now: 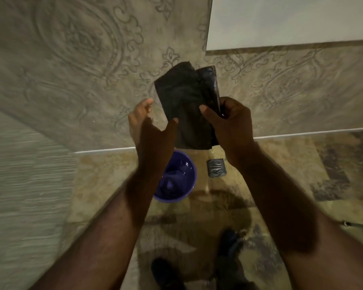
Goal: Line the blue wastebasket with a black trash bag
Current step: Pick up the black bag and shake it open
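Head view: right hand [228, 122] pinches the folded bag [182, 95], left hand [149, 126] open alongside; next it likely needs spreading over the wastebasket [187, 170].

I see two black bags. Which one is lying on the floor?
The small folded bag beside the blue wastebasket. The larger, partly unfolded bag is gripped in the right hand.
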The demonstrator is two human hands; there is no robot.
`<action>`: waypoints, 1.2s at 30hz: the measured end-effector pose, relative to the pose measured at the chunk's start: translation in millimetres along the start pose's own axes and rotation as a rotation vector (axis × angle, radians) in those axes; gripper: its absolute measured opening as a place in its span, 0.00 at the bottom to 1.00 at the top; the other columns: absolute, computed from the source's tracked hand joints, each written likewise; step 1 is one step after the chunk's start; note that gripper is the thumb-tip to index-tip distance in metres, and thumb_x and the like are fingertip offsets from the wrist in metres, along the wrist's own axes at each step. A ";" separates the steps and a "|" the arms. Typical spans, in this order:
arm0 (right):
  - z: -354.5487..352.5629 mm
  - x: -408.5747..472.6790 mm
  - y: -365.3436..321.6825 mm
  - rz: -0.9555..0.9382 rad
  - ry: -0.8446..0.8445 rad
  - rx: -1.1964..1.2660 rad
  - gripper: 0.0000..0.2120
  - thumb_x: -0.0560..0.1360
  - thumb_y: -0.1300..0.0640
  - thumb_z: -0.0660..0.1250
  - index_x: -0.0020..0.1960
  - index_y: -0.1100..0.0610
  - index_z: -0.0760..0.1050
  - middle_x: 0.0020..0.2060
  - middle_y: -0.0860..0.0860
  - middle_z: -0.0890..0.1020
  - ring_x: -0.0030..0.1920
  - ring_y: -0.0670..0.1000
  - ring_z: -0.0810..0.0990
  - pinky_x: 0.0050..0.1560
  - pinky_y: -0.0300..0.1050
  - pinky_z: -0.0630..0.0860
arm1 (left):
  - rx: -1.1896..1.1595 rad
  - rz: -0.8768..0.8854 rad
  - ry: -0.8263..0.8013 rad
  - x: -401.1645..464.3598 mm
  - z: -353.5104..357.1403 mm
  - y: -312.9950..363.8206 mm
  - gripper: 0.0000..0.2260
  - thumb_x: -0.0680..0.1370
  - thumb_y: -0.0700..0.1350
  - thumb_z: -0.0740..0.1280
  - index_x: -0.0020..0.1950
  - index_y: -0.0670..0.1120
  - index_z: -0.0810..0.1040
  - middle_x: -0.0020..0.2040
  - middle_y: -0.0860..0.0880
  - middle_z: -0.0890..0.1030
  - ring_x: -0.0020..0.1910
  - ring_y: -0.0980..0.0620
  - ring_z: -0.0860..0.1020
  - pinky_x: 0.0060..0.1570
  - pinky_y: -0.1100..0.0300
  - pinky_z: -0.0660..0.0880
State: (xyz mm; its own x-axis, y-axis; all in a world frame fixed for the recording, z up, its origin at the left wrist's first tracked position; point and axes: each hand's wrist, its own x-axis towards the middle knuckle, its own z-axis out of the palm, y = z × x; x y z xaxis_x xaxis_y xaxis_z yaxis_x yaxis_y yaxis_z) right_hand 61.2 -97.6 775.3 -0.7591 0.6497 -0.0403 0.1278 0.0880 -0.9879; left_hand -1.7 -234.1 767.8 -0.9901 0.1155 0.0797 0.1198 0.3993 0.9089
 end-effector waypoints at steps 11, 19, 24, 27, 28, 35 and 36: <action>26.1 -59.0 -100.0 -0.085 -0.164 0.043 0.18 0.78 0.50 0.64 0.43 0.65 0.81 0.37 0.63 0.84 0.39 0.64 0.85 0.39 0.67 0.80 | -0.280 -0.099 -0.259 -28.4 -70.3 94.2 0.19 0.76 0.62 0.61 0.46 0.50 0.83 0.44 0.46 0.85 0.46 0.48 0.84 0.50 0.44 0.80; 16.4 -64.0 -144.1 -0.105 -0.271 0.059 0.11 0.79 0.59 0.63 0.51 0.66 0.80 0.43 0.62 0.84 0.44 0.57 0.85 0.47 0.56 0.83 | -0.438 -0.211 -0.322 -26.4 -107.4 121.4 0.13 0.81 0.48 0.63 0.58 0.40 0.80 0.50 0.40 0.84 0.48 0.42 0.84 0.40 0.50 0.82; 8.6 -62.1 -155.4 -0.102 -0.235 0.056 0.10 0.79 0.59 0.65 0.51 0.65 0.80 0.40 0.58 0.85 0.39 0.52 0.85 0.39 0.48 0.82 | -0.433 -0.227 -0.243 -20.7 -113.1 124.0 0.09 0.82 0.46 0.62 0.53 0.47 0.81 0.46 0.46 0.86 0.45 0.50 0.85 0.42 0.53 0.82; -2.8 -60.9 -160.6 -0.075 -0.171 0.024 0.10 0.79 0.57 0.66 0.49 0.64 0.80 0.38 0.57 0.84 0.36 0.50 0.84 0.35 0.44 0.81 | -0.414 -0.213 -0.187 -14.4 -120.1 117.5 0.08 0.81 0.46 0.63 0.55 0.47 0.81 0.47 0.47 0.86 0.46 0.52 0.85 0.43 0.55 0.82; -7.7 -60.6 -160.9 -0.071 -0.143 0.005 0.10 0.79 0.56 0.66 0.49 0.63 0.80 0.38 0.58 0.84 0.36 0.50 0.84 0.35 0.44 0.81 | -0.415 -0.202 -0.172 -12.5 -122.5 114.1 0.08 0.80 0.46 0.64 0.56 0.47 0.81 0.47 0.47 0.86 0.46 0.51 0.85 0.44 0.55 0.82; -45.4 -43.6 -146.4 -0.008 0.176 -0.089 0.09 0.76 0.53 0.69 0.40 0.57 0.81 0.33 0.51 0.83 0.34 0.50 0.81 0.39 0.51 0.81 | -0.404 -0.169 -0.020 -6.1 -142.2 107.2 0.06 0.75 0.45 0.72 0.52 0.47 0.83 0.45 0.47 0.86 0.45 0.50 0.85 0.46 0.52 0.82; -49.7 -39.3 -142.6 0.009 0.224 -0.103 0.08 0.75 0.54 0.70 0.39 0.56 0.80 0.33 0.51 0.82 0.34 0.49 0.79 0.39 0.49 0.79 | -0.421 -0.168 -0.014 -5.8 -144.7 108.8 0.06 0.75 0.44 0.72 0.51 0.46 0.83 0.45 0.47 0.86 0.44 0.50 0.85 0.46 0.52 0.82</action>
State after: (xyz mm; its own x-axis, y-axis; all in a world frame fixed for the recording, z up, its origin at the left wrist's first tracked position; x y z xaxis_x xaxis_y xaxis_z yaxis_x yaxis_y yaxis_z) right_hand 104.5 -98.1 925.2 -0.5986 0.8011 -0.0035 0.2068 0.1503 -0.9668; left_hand 6.5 -323.0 925.4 -0.9919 0.0938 -0.0860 -0.0856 0.0089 0.9963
